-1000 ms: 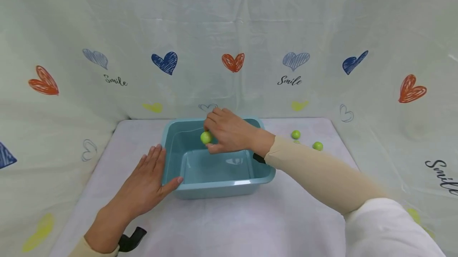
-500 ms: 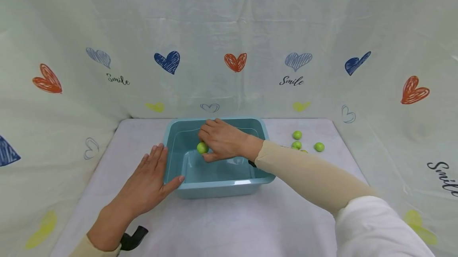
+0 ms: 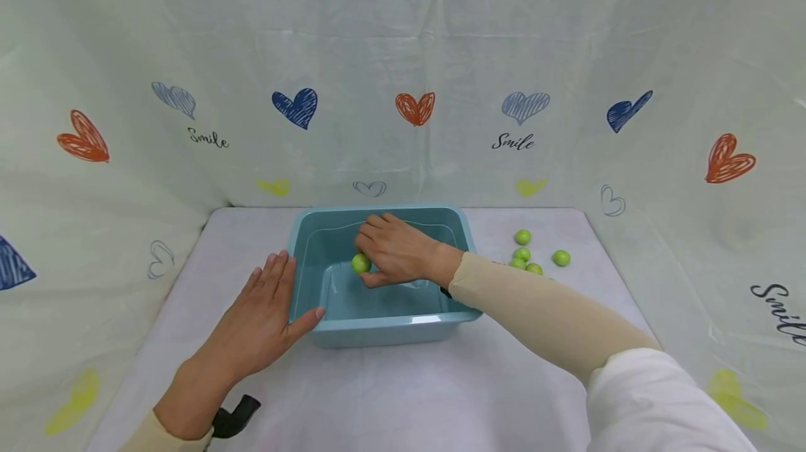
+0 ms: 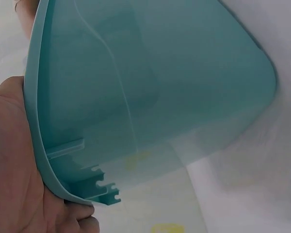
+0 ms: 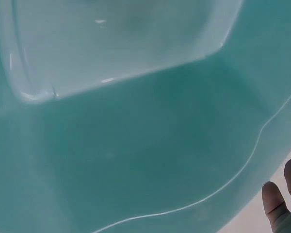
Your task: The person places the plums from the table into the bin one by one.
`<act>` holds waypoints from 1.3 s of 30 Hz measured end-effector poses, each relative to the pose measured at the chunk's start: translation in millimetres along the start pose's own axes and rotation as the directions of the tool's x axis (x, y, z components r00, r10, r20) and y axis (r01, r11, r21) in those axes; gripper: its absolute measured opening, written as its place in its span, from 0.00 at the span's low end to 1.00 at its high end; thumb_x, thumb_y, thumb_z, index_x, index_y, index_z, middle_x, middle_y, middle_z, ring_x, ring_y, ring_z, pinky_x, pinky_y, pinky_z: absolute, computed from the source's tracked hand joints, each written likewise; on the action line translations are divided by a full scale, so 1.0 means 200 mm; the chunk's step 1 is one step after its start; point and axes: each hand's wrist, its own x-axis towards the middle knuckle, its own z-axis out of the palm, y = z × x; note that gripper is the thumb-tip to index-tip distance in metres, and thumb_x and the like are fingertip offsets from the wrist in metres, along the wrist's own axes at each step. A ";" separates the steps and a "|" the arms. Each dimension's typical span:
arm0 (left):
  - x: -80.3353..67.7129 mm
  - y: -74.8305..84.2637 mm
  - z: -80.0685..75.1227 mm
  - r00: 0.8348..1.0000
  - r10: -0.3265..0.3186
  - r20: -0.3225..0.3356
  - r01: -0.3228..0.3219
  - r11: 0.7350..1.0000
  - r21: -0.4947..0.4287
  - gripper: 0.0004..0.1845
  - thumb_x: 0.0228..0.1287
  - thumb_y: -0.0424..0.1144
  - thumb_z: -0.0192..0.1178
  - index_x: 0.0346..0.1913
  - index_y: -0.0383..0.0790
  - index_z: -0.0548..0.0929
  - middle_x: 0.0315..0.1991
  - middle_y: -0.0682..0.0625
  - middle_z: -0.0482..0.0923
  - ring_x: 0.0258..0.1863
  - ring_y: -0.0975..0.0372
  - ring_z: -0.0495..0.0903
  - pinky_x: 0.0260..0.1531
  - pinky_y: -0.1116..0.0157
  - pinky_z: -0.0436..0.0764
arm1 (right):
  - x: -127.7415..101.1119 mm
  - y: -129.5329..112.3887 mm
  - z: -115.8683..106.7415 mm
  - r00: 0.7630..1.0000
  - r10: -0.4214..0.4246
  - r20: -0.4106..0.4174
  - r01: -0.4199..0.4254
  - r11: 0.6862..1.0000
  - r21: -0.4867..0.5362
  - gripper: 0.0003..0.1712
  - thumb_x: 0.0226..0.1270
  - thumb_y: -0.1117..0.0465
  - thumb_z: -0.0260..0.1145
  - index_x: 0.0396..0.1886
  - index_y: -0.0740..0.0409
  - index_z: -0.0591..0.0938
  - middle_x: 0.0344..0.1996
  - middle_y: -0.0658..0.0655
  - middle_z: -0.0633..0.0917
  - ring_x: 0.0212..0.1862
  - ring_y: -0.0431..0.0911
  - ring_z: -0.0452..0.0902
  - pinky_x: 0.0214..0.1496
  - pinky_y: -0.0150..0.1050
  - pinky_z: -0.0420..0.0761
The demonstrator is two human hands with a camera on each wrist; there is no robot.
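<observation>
A light blue plastic basin stands on the white-covered table. My left hand rests against its left rim, fingers straight and side by side, thumb stretched over the near corner. In the left wrist view the palm lies along the basin's rim. My right hand reaches down inside the basin and pinches a small green ball between thumb and fingers. In the right wrist view only a few fingertips show at the lower right, beside the basin's inner wall; the ball is out of that view.
Several more green balls lie on the table to the right of the basin, partly behind the right forearm. A pale curtain printed with hearts hangs behind and at both sides.
My right hand has moved lower into the basin with the green ball still pinched. More balls on the right show past the forearm. The left hand keeps its place on the rim.
</observation>
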 end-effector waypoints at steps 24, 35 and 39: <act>0.00 0.00 0.01 1.000 -0.010 0.006 0.010 1.000 -0.011 0.57 0.74 0.71 0.52 0.81 0.22 0.53 0.83 0.27 0.49 0.82 0.34 0.52 0.77 0.34 0.57 | 0.00 -0.01 0.03 1.000 0.006 0.005 -0.006 1.000 -0.016 0.22 0.74 0.37 0.59 0.44 0.50 0.81 0.39 0.49 0.80 0.43 0.46 0.70 0.46 0.39 0.70; 0.00 0.00 0.01 1.000 -0.004 0.006 0.004 1.000 -0.023 0.57 0.74 0.70 0.54 0.81 0.22 0.53 0.83 0.27 0.48 0.82 0.34 0.51 0.77 0.34 0.57 | 0.00 -0.01 0.02 1.000 0.016 0.016 -0.016 1.000 -0.016 0.22 0.74 0.37 0.59 0.44 0.50 0.81 0.39 0.49 0.80 0.43 0.46 0.70 0.45 0.39 0.69; 0.00 0.00 0.01 1.000 -0.002 0.008 0.002 1.000 -0.029 0.56 0.75 0.70 0.53 0.81 0.22 0.53 0.83 0.27 0.48 0.82 0.34 0.51 0.78 0.34 0.56 | 0.00 -0.01 0.02 0.999 0.024 0.026 -0.024 1.000 -0.006 0.23 0.74 0.36 0.61 0.46 0.51 0.81 0.40 0.49 0.81 0.43 0.46 0.70 0.46 0.39 0.69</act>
